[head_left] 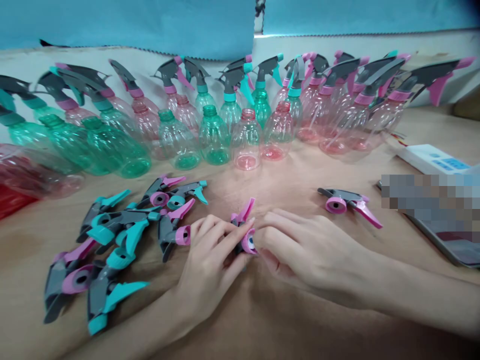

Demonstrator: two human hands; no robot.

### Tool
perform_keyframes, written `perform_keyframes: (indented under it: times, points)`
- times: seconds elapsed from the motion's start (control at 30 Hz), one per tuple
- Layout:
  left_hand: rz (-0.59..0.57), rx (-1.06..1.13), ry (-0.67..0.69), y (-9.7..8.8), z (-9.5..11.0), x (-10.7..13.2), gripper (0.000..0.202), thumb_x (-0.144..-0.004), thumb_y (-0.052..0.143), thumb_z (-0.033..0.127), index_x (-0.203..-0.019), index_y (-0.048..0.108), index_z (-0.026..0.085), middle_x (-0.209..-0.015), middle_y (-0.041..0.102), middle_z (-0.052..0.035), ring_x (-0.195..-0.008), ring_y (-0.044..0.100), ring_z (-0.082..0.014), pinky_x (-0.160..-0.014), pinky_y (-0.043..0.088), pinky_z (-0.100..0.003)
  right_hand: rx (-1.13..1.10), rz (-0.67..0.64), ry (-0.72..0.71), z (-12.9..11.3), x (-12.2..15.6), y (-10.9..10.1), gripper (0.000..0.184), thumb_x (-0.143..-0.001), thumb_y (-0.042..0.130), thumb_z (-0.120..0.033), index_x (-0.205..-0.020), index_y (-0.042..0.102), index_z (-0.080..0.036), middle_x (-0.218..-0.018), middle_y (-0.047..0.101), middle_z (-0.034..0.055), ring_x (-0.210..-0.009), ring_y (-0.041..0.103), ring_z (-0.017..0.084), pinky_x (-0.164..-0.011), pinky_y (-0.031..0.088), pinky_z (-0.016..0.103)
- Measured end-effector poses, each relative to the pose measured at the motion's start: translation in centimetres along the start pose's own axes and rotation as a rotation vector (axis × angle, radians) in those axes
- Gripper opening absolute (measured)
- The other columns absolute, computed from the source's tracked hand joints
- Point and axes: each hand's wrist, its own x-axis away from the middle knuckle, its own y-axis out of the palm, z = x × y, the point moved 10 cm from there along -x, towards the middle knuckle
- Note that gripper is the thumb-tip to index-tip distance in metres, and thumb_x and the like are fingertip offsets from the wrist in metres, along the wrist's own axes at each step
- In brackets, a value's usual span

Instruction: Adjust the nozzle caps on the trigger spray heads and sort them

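Note:
My left hand (pixel 212 260) is closed around a grey and pink trigger spray head (pixel 245 212), its pink collar turned toward the right. Fingers curled, my right hand (pixel 300 245) meets the collar's opening, where a whitish disc shows inside. What those fingertips pinch, if anything, is hidden. Left of my left hand lies a loose pile of spray heads, grey with turquoise parts (pixel 131 225) or pink parts (pixel 77 280). One more pink and grey spray head (pixel 336 204) rests by itself beyond my right hand.
Uncapped green bottles (pixel 214 142) and pink bottles (pixel 246 145) stand across the table's middle. Behind them are several bottles with spray heads fitted, such as a pink one (pixel 339 132). A phone (pixel 450 245) and a white device (pixel 431 157) lie right. Red plastic (pixel 15 200) sits far left.

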Motion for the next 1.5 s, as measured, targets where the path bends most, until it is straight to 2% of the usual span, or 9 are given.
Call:
perform_keyframes:
  times: [0.2, 0.5, 0.7, 0.77, 0.87, 0.97, 1.07, 1.17, 1.5]
  points:
    - [0.011, 0.02, -0.011, -0.1, -0.1, 0.1, 0.024, -0.086, 0.057, 0.013, -0.107, 0.063, 0.022, -0.081, 0.061, -0.0017, -0.076, 0.05, -0.0192, -0.069, 0.035, -0.036, 0.029, 0.0, -0.066, -0.6, -0.1, -0.1, 0.025, -0.095, 0.034, -0.013, -0.097, 0.059, -0.01, -0.09, 0.067, 0.0096, -0.084, 0.061, 0.02, -0.069, 0.05, 0.03]
    - [0.017, 0.048, -0.046, -0.1, -0.5, 0.1, 0.024, -0.089, 0.055, 0.018, -0.112, 0.062, 0.022, -0.082, 0.06, -0.0015, -0.077, 0.05, -0.0182, -0.068, 0.035, -0.034, 0.199, 0.175, -0.186, -2.3, 0.3, -1.5, 0.03, -0.094, 0.03, -0.007, -0.106, 0.058, -0.006, -0.09, 0.072, 0.0058, -0.08, 0.063, 0.02, -0.065, 0.051, 0.03]
    - [0.007, 0.041, -0.069, -0.3, -0.7, 0.0, 0.021, -0.091, 0.053, 0.023, -0.11, 0.061, 0.02, -0.08, 0.059, -0.0024, -0.075, 0.05, -0.0184, -0.067, 0.035, -0.034, 0.149, 0.259, -0.219, -2.2, 0.7, -1.8, 0.031, -0.09, 0.032, -0.003, -0.079, 0.058, -0.014, -0.072, 0.069, 0.0037, -0.069, 0.061, 0.018, -0.055, 0.049, 0.028]
    - [0.005, 0.048, -0.067, -0.2, -0.6, 0.0, 0.02, -0.089, 0.057, 0.026, -0.108, 0.061, 0.019, -0.081, 0.06, -0.0025, -0.075, 0.05, -0.0185, -0.067, 0.035, -0.034, 0.074, 0.218, -0.156, -1.1, 0.5, -2.0, 0.029, -0.09, 0.035, -0.006, -0.073, 0.055, -0.017, -0.07, 0.067, 0.0035, -0.067, 0.061, 0.017, -0.056, 0.049, 0.027]
    - [-0.01, 0.068, -0.094, 0.0, -0.9, 0.0, 0.019, -0.084, 0.064, 0.025, -0.103, 0.061, 0.019, -0.082, 0.062, -0.0021, -0.076, 0.05, -0.0186, -0.069, 0.036, -0.034, -0.141, 0.21, 0.126, 2.2, 0.5, -3.0, 0.013, -0.087, 0.051, -0.016, -0.076, 0.049, -0.021, -0.072, 0.067, 0.0006, -0.065, 0.062, 0.014, -0.055, 0.049, 0.025]
    - [-0.013, 0.093, -0.124, 0.2, -1.4, 0.1, 0.022, -0.084, 0.066, 0.025, -0.104, 0.061, 0.02, -0.085, 0.063, -0.0024, -0.08, 0.051, -0.0193, -0.07, 0.037, -0.034, -0.478, 0.278, 0.405, 5.1, 1.1, -3.8, 0.027, -0.077, 0.066, -0.017, -0.081, 0.04, -0.025, -0.077, 0.068, -0.0033, -0.063, 0.064, 0.013, -0.051, 0.049, 0.022]
    - [0.004, 0.125, -0.106, 0.0, -1.3, 0.0, 0.025, -0.085, 0.065, 0.025, -0.109, 0.059, 0.02, -0.09, 0.064, -0.0034, -0.085, 0.052, -0.0202, -0.072, 0.04, -0.035, -0.845, 0.144, 0.509, 5.5, 0.9, -1.6, 0.031, -0.077, 0.065, -0.015, -0.082, 0.036, -0.026, -0.08, 0.069, -0.0051, -0.066, 0.066, 0.012, -0.053, 0.05, 0.02]
    - [0.012, 0.145, -0.082, 0.0, -1.1, 0.0, 0.028, -0.085, 0.064, 0.024, -0.112, 0.058, 0.019, -0.092, 0.064, -0.0044, -0.085, 0.052, -0.0203, -0.074, 0.042, -0.035, -1.003, 0.019, 0.569, 5.4, 0.8, 0.5, 0.027, -0.079, 0.065, -0.018, -0.083, 0.039, -0.024, -0.083, 0.069, -0.0035, -0.079, 0.067, 0.012, -0.061, 0.05, 0.019]
    - [0.003, 0.193, -0.048, 0.0, -0.7, 0.2, 0.026, -0.083, 0.065, 0.016, -0.109, 0.059, 0.019, -0.091, 0.064, -0.0042, -0.084, 0.052, -0.0188, -0.072, 0.046, -0.033, -0.4, -0.001, 0.314, 4.3, 0.2, -1.3, 0.008, -0.082, 0.063, -0.016, -0.078, 0.057, -0.019, -0.071, 0.062, -0.0064, -0.057, 0.051, 0.005, -0.052, 0.037, 0.016]
